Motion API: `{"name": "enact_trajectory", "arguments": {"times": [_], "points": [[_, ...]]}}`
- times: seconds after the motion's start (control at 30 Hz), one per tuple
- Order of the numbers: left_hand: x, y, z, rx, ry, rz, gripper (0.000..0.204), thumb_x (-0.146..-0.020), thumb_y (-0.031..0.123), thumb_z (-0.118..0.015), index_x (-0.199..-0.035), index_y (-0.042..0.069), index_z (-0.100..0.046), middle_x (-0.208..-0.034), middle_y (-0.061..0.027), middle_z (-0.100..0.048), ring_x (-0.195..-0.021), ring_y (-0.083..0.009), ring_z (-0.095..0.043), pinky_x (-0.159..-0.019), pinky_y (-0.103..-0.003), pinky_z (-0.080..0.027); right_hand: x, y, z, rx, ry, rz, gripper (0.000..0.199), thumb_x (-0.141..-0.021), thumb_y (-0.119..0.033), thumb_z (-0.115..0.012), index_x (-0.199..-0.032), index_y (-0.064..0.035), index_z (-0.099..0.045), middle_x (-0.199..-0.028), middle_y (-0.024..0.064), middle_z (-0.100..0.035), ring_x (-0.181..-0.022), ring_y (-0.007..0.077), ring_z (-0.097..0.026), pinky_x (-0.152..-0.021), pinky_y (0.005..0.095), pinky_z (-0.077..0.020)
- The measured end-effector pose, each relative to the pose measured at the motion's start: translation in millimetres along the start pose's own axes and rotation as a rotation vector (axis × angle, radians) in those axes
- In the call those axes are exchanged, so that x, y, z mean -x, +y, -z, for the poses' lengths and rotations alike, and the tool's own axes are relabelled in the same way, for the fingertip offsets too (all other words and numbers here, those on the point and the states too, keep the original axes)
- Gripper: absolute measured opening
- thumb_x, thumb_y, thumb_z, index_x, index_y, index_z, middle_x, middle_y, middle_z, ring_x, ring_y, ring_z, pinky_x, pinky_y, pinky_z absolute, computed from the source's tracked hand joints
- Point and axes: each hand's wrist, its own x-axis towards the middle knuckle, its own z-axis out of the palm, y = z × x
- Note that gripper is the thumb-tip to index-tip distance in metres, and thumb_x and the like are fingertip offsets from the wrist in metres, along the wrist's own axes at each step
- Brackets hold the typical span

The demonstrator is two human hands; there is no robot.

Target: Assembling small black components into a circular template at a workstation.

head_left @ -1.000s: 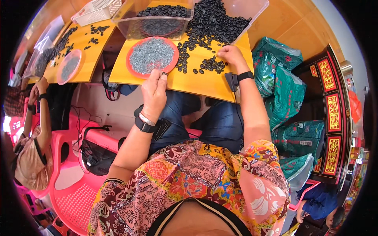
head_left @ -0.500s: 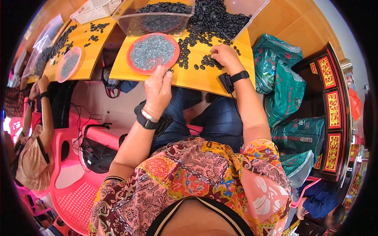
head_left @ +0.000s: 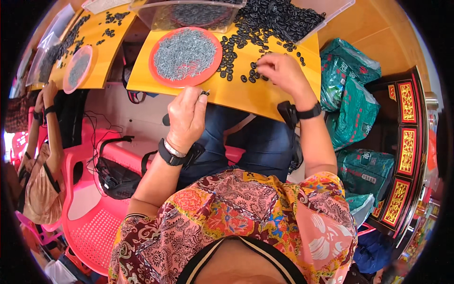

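Note:
My left hand [head_left: 187, 111] is in front of the table's near edge, thumb and forefinger pinched on a small black oval piece [head_left: 205, 93] with a thin silvery tip sticking up from it. Just beyond lies a round red plate [head_left: 152, 64] heaped with small silvery metal pieces [head_left: 184, 52] that look like screws. Over the table's right part, my right hand [head_left: 282, 71] reaches with bent, slightly parted fingers to a few loose black oval pieces [head_left: 252, 75]. Its fingertips are beside these pieces; nothing shows between them.
A heap of black oval pieces [head_left: 274, 21] spills from a clear plastic bin [head_left: 333, 12] at the back. Another clear bin [head_left: 156, 19] stands behind the plate. Green bags [head_left: 352, 113] sit right of the table. At far left a co-worker's hands [head_left: 48, 92] are near a pink plate [head_left: 90, 71].
The view has shifted a little, so the table appears further up and larger. My left hand still holds its black piece, now with a silvery tip showing. My right hand's fingers have parted slightly.

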Motion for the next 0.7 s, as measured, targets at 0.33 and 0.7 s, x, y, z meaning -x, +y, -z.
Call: {"name": "enact_trajectory", "arguments": {"times": [0.33,0.7], "points": [[-4,-8,-22,0.059,0.011,-0.020,0.003,-0.084,0.003,-0.053,-0.084,0.000,-0.052,-0.068,-0.0192,-0.051,-0.062,-0.0387,-0.052,-0.056,-0.039,-0.042,9,22,-59,0.315,0.165,0.084,0.016,-0.078,-0.016,-0.052,-0.080,-0.0036,-0.062,-0.079,0.0149,-0.060,-0.075,0.0343,-0.058,-0.068,0.0437,-0.0463],[-7,-16,-38,-0.005,0.044,-0.150,0.009,-0.086,0.006,-0.049,-0.082,0.000,-0.053,-0.062,-0.0114,-0.053,-0.055,-0.0231,-0.053,-0.054,-0.031,-0.042,40,15,-36,-0.685,0.292,-0.130,0.022,-0.086,-0.013,-0.056,-0.102,-0.0009,-0.064,-0.079,0.0049,-0.063,-0.067,0.0115,-0.057,-0.063,0.0245,-0.0459]]}}
